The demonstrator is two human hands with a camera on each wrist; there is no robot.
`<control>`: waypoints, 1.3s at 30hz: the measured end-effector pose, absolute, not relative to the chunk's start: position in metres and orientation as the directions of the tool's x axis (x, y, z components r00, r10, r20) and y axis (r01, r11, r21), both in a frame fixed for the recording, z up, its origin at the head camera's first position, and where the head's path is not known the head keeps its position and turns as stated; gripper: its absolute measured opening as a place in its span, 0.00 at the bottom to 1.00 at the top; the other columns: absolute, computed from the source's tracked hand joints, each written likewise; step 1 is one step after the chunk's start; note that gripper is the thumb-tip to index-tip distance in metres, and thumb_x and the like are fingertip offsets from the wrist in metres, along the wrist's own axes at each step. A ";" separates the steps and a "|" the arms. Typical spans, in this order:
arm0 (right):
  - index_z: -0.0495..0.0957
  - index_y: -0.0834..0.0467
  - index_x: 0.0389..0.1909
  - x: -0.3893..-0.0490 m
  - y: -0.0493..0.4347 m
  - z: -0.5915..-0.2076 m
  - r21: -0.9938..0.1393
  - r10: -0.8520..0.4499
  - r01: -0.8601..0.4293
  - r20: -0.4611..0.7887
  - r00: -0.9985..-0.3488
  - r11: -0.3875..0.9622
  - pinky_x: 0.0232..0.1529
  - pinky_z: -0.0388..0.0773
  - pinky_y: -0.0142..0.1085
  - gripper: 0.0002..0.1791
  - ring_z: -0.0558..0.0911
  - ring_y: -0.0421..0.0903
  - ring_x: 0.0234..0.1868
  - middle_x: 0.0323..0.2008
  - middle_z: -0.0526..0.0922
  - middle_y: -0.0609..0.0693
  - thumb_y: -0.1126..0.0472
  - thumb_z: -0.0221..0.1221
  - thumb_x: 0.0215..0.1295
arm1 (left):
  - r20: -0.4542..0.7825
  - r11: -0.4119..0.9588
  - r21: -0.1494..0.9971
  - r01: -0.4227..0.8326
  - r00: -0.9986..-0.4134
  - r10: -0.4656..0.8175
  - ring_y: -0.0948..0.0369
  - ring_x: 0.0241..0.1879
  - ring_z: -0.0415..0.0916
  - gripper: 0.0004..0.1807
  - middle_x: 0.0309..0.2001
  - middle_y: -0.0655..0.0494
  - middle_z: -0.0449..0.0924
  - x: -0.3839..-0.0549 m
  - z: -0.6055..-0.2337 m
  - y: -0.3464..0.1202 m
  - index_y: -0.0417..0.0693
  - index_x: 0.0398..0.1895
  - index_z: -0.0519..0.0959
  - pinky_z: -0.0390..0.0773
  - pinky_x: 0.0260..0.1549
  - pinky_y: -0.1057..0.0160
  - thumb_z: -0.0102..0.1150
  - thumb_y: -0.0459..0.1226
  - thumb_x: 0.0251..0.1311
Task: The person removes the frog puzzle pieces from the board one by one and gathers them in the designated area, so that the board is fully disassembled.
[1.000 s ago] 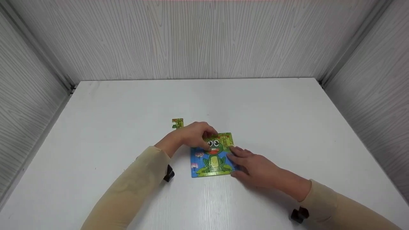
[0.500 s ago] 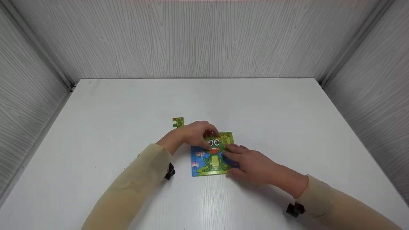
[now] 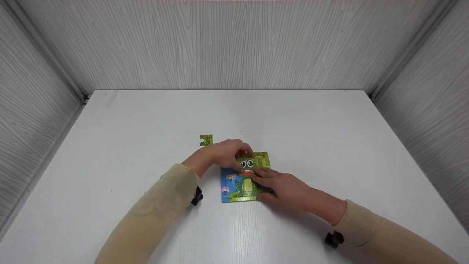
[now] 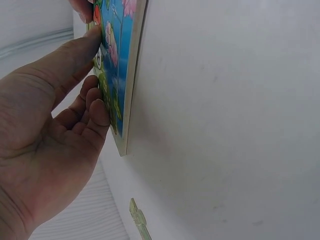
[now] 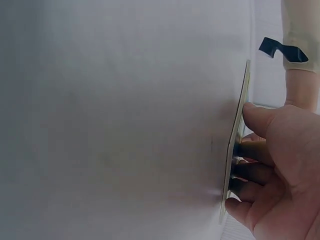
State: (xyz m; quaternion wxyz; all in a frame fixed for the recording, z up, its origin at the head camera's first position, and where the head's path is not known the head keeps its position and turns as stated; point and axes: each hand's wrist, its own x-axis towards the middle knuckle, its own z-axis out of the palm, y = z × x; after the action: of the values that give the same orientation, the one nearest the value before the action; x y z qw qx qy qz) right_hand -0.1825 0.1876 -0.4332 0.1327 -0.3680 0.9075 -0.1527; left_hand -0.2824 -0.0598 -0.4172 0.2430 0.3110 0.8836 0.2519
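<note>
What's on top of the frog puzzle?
The left hand rests on the puzzle's upper left part, the right hand on its right side. The frog's eyes show; whatever the hands cover is hidden.

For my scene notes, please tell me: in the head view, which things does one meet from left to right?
Left sleeve, loose puzzle piece, frog puzzle, right hand, right sleeve. The left hand overlaps the frog puzzle, so I leave it out.

Head view: muted, even light; soft shadows lie beneath both sleeves [image 3: 154,207], a pale sheen streaks the bench [image 3: 242,227] toward its near edge, and the puzzle [image 3: 248,186] glints along its lower border. Wrist views: dimmer, greyer; the right is soft, darkening leftward.
</note>
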 end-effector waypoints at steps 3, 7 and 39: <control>0.65 0.55 0.81 -0.182 0.188 -0.435 -0.377 -0.713 -0.634 -0.116 -0.691 0.675 0.70 0.71 0.54 0.36 0.64 0.57 0.79 0.80 0.63 0.55 0.45 0.60 0.79 | -0.273 0.681 0.588 0.437 -0.685 0.675 0.55 0.55 0.73 0.29 0.56 0.53 0.78 -0.283 -0.417 -0.060 0.50 0.68 0.79 0.76 0.62 0.54 0.76 0.38 0.63; 0.63 0.53 0.82 -0.181 0.188 -0.435 -0.374 -0.712 -0.633 -0.123 -0.691 0.678 0.70 0.71 0.54 0.36 0.64 0.58 0.79 0.80 0.63 0.53 0.46 0.59 0.80 | -0.277 0.687 0.576 0.443 -0.685 0.674 0.54 0.55 0.73 0.30 0.56 0.52 0.78 -0.283 -0.417 -0.059 0.51 0.68 0.79 0.75 0.62 0.54 0.76 0.39 0.63; 0.59 0.52 0.84 -0.181 0.189 -0.433 -0.379 -0.707 -0.612 -0.199 -0.679 0.694 0.73 0.67 0.55 0.41 0.57 0.58 0.82 0.83 0.58 0.50 0.42 0.61 0.77 | -0.228 0.644 0.627 0.438 -0.688 0.689 0.53 0.53 0.74 0.28 0.56 0.49 0.77 -0.278 -0.419 -0.059 0.51 0.64 0.76 0.77 0.59 0.51 0.75 0.34 0.62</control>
State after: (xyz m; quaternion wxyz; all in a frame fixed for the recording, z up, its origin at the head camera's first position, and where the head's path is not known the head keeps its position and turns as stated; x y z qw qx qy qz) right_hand -0.1810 0.1889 -0.4326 0.1673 -0.3644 0.9051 -0.1418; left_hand -0.2779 -0.0590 -0.4187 0.2298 0.3211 0.8772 0.2732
